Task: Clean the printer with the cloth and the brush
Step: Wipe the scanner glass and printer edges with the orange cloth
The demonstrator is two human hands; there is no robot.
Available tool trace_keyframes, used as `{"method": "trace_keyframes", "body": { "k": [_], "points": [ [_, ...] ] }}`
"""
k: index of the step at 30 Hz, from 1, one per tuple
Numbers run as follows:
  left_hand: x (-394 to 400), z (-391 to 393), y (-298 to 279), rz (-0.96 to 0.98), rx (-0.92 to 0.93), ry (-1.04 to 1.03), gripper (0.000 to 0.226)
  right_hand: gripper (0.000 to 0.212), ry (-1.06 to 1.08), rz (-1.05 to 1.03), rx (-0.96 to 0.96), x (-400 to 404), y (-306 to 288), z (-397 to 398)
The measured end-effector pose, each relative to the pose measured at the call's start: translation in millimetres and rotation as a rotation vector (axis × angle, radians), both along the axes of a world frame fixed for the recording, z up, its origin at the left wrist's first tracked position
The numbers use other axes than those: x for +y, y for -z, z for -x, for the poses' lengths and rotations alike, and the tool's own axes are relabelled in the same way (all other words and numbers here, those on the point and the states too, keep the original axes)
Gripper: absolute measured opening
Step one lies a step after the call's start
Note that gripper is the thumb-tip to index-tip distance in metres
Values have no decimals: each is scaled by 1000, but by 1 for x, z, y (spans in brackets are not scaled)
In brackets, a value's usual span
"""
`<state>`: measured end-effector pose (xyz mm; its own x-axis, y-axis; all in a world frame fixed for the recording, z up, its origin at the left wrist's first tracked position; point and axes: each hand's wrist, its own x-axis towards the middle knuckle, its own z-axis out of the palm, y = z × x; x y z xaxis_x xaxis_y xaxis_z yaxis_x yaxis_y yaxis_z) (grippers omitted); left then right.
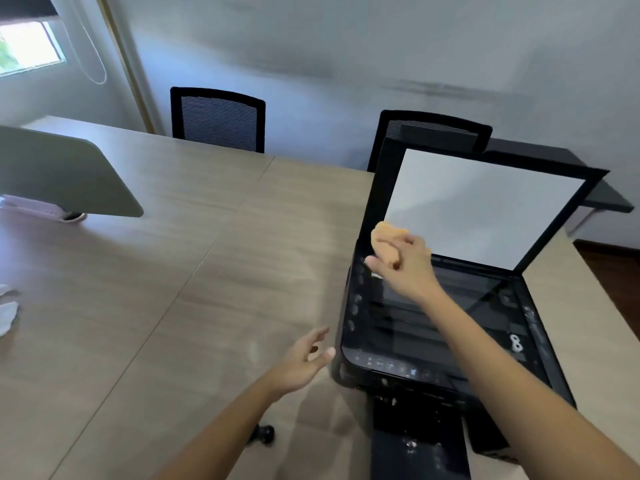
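Wood-grain worktop (207,271), grey wall, two chairs behind. Left hand (304,362) spread, empty, beside printer (433,327) at worktop's right edge, lid raised, long axis near-to-far. Right hand (405,265) clutches orange cloth (386,239) at lid's lower-left corner.

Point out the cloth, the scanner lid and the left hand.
cloth (385,237), head view, on the bunched part above the fingers.
scanner lid (485,206), head view, on its white inner face.
left hand (301,363), head view, on the back of the hand.
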<state>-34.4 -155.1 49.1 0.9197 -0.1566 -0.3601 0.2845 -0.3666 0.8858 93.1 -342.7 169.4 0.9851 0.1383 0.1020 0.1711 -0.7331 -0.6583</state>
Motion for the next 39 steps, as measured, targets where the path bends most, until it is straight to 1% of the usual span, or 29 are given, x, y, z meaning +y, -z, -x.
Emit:
{"method": "trace_keyframes", "body": {
  "k": [1, 2, 3, 5, 8, 11, 14, 15, 17, 19, 20, 22, 24, 27, 30, 31, 32, 36, 39],
  "points": [
    [-4, 0, 1, 14, -2, 28, 57, 63, -94, 163, 70, 2, 12, -9],
    [-7, 0, 1, 20, -3, 52, 58, 72, -156, 264, 129, 6, 24, -15],
    [-8, 0, 4, 23, -11, 74, 59, 77, -179, 303, 179, 11, 37, -20],
    [-7, 3, 9, 10, -45, 99, 67, 76, -169, 335, 204, 22, 59, -29],
    [-5, 9, 21, -5, -89, 132, 78, 74, -143, 452, 151, 38, 86, -39],
    [-12, 10, 15, -19, -115, 77, 82, 70, -114, 481, 116, 47, 92, -41],
    [-16, 10, 18, -30, -136, 57, 82, 71, -189, 475, 84, 41, 93, -10],
    [-17, 9, 20, -24, -147, 56, 82, 75, -231, 484, 54, 36, 95, 5],
    [-19, 6, 22, -21, -157, 50, 81, 88, -307, 511, 26, 27, 98, 24],
    [-20, 6, 25, -22, -162, 32, 79, 95, -320, 547, 25, 25, 101, 11],
    [-19, 6, 24, -20, -157, 22, 79, 92, -295, 537, 28, 29, 100, -2],
    [-19, 7, 25, -8, -139, 22, 80, 75, -226, 504, 71, 37, 96, -29],
    [-18, 9, 25, -10, -135, 34, 82, 68, -175, 486, 105, 43, 93, -42],
    [-19, 8, 24, -6, -128, 47, 85, 68, -169, 468, 117, 41, 90, -20],
    [-20, 6, 26, 3, -139, 44, 85, 77, -230, 498, 95, 37, 91, 21],
    [-20, 5, 27, 3, -144, 43, 83, 81, -244, 505, 92, 35, 90, 23],
    [-20, 4, 28, 12, -147, 37, 81, 81, -251, 519, 91, 34, 90, 17],
    [-20, 4, 26, 10, -155, 46, 84, 69, -169, 505, 129, 42, 90, -39],
    [-22, 8, 26, 9, -156, 39, 85, 68, -95, 518, 154, 50, 92, -43]
  ]
}}
